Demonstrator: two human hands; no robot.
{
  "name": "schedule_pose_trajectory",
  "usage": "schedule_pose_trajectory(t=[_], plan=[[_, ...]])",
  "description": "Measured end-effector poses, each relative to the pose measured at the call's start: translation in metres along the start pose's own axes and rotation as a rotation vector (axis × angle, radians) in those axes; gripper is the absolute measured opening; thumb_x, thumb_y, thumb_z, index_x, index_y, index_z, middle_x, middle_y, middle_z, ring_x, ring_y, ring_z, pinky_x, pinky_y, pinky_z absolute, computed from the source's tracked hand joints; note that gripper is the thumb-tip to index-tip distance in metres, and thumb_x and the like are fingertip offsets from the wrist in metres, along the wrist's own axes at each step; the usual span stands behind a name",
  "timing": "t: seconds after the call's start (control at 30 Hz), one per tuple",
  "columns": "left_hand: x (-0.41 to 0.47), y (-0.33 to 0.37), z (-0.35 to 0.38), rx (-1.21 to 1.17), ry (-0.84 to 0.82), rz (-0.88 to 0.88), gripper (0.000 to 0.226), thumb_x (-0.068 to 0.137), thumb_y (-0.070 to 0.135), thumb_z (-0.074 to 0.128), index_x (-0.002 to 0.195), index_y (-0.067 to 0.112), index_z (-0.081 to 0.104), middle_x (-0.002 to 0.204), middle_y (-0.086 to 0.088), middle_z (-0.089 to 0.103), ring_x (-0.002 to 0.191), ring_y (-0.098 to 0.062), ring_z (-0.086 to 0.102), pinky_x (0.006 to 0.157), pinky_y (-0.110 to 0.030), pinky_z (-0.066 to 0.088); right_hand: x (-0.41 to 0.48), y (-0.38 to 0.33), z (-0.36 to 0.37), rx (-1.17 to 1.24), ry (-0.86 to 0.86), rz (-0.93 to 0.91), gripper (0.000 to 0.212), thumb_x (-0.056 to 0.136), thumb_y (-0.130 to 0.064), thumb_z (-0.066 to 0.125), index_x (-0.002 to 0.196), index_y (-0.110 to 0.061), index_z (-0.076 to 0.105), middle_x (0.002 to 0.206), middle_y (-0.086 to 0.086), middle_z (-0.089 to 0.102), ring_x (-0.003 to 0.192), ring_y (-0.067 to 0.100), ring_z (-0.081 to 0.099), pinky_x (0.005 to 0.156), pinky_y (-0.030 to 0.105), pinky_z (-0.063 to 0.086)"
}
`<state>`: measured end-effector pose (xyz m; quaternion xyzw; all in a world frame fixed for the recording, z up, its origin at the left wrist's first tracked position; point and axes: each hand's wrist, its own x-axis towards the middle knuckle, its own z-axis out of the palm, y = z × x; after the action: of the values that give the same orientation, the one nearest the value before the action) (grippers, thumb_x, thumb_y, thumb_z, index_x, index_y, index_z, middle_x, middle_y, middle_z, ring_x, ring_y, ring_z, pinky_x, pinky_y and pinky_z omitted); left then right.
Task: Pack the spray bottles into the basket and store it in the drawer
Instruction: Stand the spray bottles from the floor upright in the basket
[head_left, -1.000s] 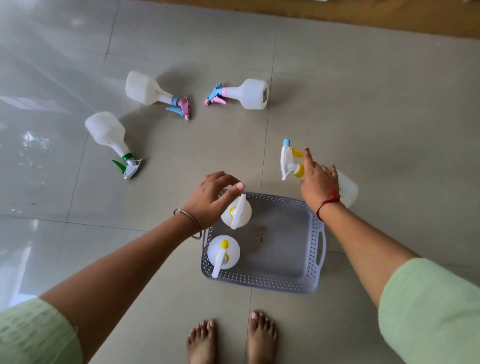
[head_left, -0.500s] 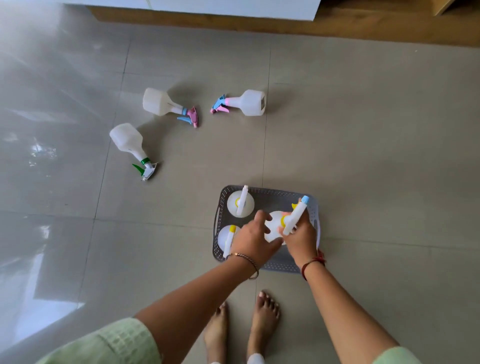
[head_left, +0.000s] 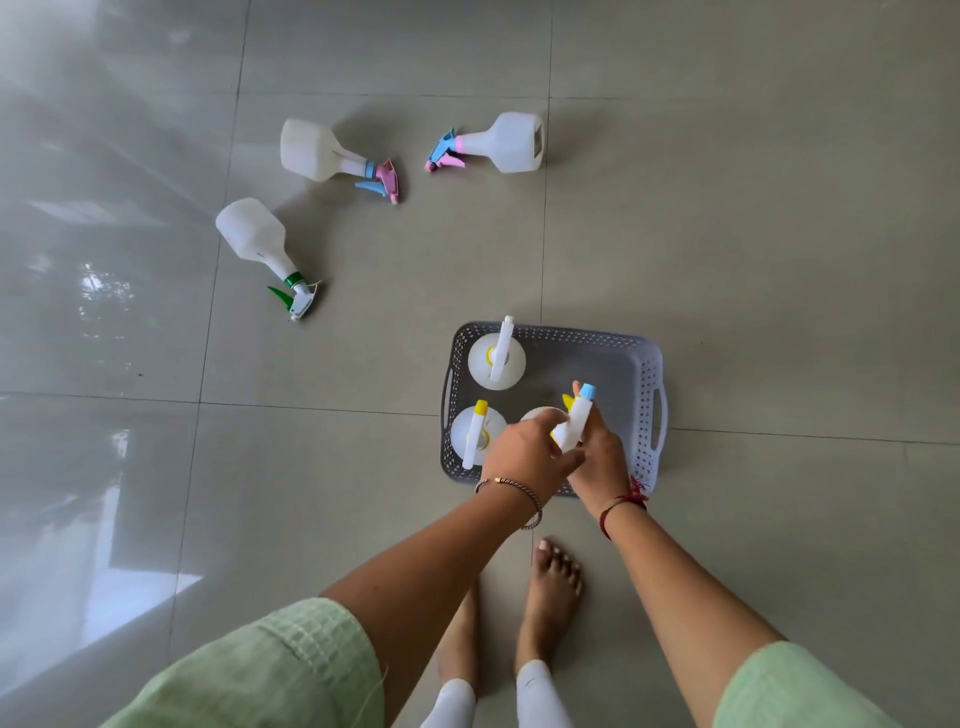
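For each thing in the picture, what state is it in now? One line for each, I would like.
basket: on the floor, partly filled
bottle at its far left: upright inside
yellow-tipped bottle: upright inside
blue-tipped bottle: upright in basket, held by both hands
left hand: closed on that bottle
right hand: closed on it too
green-trigger bottle: lying on floor
two pink-and-blue bottles: lying on floor
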<state>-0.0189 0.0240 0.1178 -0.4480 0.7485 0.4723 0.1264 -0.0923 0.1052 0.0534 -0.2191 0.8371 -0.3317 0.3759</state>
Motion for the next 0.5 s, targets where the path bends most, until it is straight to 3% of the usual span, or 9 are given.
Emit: schedule_pose_trajectory(t=[0.1, 0.23, 0.33, 0.5], plan=[[0.007, -0.005, 0.004, 0.060, -0.022, -0.040, 0.043, 0.082, 0.036, 0.062, 0.122, 0.021, 0.054, 0.106, -0.005, 0.071, 0.099, -0.025, 0.063, 0.081, -0.032, 0.048, 0.005, 0.004, 0.007, -0.084, -0.013, -0.019, 0.061, 0.085, -0.016, 0.060, 0.141, -0.020, 0.037, 0.110, 0.014, 0.068, 0.101, 0.035, 0.064, 0.087, 0.046, 0.051], [0.011, -0.015, 0.012, 0.096, -0.050, -0.048, 0.043, 0.086, 0.032, 0.057, 0.126, 0.016, 0.051, 0.112, -0.007, 0.069, 0.105, -0.026, 0.062, 0.084, -0.035, 0.050, 0.016, 0.020, 0.016, -0.163, -0.023, -0.005, 0.065, 0.083, -0.015, 0.062, 0.142, -0.021, 0.035, 0.109, 0.013, 0.070, 0.098, 0.035, 0.065, 0.080, 0.037, 0.051], [0.005, -0.026, 0.016, 0.073, -0.029, -0.015, 0.038, 0.086, 0.031, 0.056, 0.121, 0.015, 0.054, 0.104, -0.006, 0.071, 0.099, -0.024, 0.064, 0.082, -0.032, 0.049, 0.021, 0.032, 0.025, -0.162, -0.064, 0.014, 0.070, 0.082, -0.011, 0.062, 0.144, -0.021, 0.032, 0.112, 0.013, 0.069, 0.101, 0.035, 0.065, 0.085, 0.041, 0.052], [-0.009, -0.041, 0.018, 0.025, -0.019, 0.081, 0.027, 0.085, 0.023, 0.057, 0.111, 0.018, 0.059, 0.095, -0.003, 0.071, 0.089, -0.022, 0.063, 0.079, -0.029, 0.047, 0.023, 0.046, 0.039, -0.118, -0.064, -0.005, 0.090, 0.073, -0.009, 0.070, 0.148, -0.024, 0.022, 0.118, 0.008, 0.068, 0.103, 0.028, 0.066, 0.082, 0.030, 0.050]])
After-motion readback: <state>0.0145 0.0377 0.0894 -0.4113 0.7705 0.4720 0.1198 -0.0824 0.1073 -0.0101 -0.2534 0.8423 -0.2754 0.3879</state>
